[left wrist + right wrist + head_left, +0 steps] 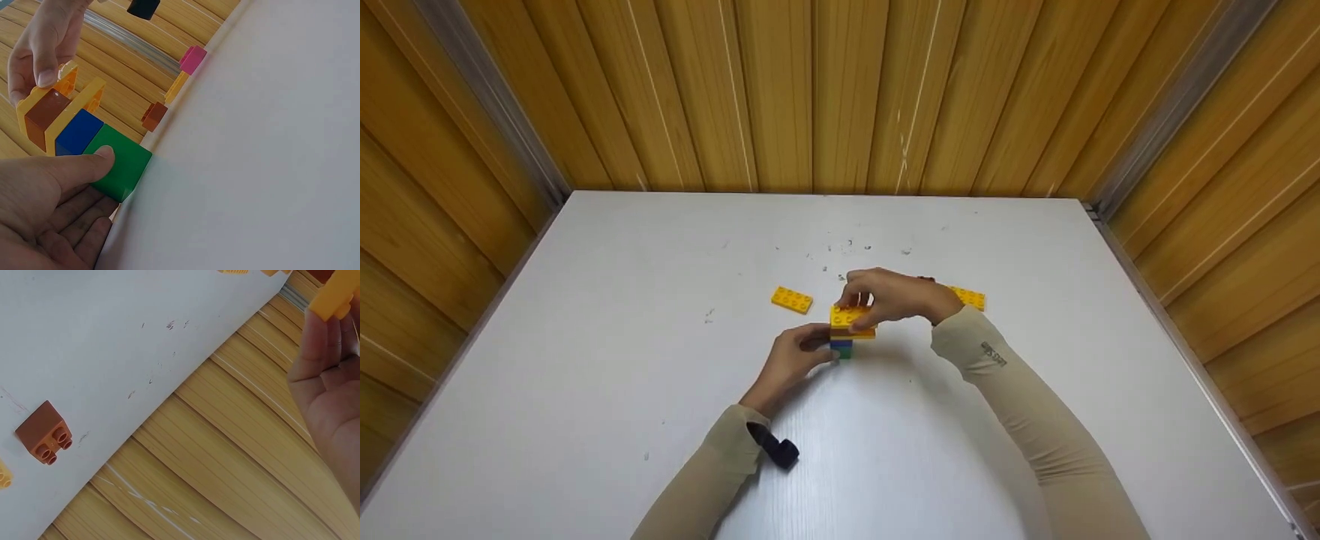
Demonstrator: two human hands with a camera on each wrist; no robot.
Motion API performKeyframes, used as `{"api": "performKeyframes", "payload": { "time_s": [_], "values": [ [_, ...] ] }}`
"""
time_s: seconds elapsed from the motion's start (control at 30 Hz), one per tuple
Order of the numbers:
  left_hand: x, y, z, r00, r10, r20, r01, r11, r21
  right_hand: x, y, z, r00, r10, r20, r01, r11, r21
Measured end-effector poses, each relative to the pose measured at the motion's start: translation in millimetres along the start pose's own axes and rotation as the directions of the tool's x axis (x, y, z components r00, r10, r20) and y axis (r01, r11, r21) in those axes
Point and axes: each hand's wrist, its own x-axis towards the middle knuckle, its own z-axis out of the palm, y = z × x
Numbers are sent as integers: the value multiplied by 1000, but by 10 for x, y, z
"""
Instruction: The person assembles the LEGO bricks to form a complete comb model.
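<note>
A stack of toy building bricks stands on the white table between both hands. From the bottom it has a green brick (128, 169), a blue brick (80, 130), a yellow plate (58, 126), a brown brick (46, 110) and a top yellow plate (838, 318). My left hand (790, 357) grips the base, its thumb on the green brick and its fingers behind it. From above, my right hand (894, 294) pinches the top yellow plate between thumb and fingers. The upper yellow plates overhang the blue brick. Whether the top plate is fully seated I cannot tell.
A loose yellow plate (792, 299) lies left of the stack. Another yellow plate (969, 298) is partly hidden behind the right wrist. In the right wrist view a brown brick (42, 427) lies on the table. A pink brick (193, 59) appears in the left wrist view. Wood-patterned walls (840, 97) enclose the table.
</note>
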Motion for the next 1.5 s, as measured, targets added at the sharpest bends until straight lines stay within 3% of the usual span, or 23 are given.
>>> {"api": "performKeyframes", "payload": {
  "time_s": [0.6, 0.73, 0.87, 1.5],
  "values": [
    [1, -7, 17, 1000, 20, 7, -19, 1000, -24, -46, -7, -35, 998, -61, 8, 61, 995, -73],
    [1, -5, 26, 999, 32, -2, -32, 999, -34, -74, 6, -62, 997, -78, 14, 79, 996, -44],
    [-2, 13, 18, 1000, 15, -3, -15, 1000, -19, -98, 22, -99, 997, -75, 22, 75, 997, -4],
    [-12, 28, 3, 999, -51, -5, 51, 998, 24, -203, 149, -207, 999, 15, -49, -16, 999, -34]
  ]
}}
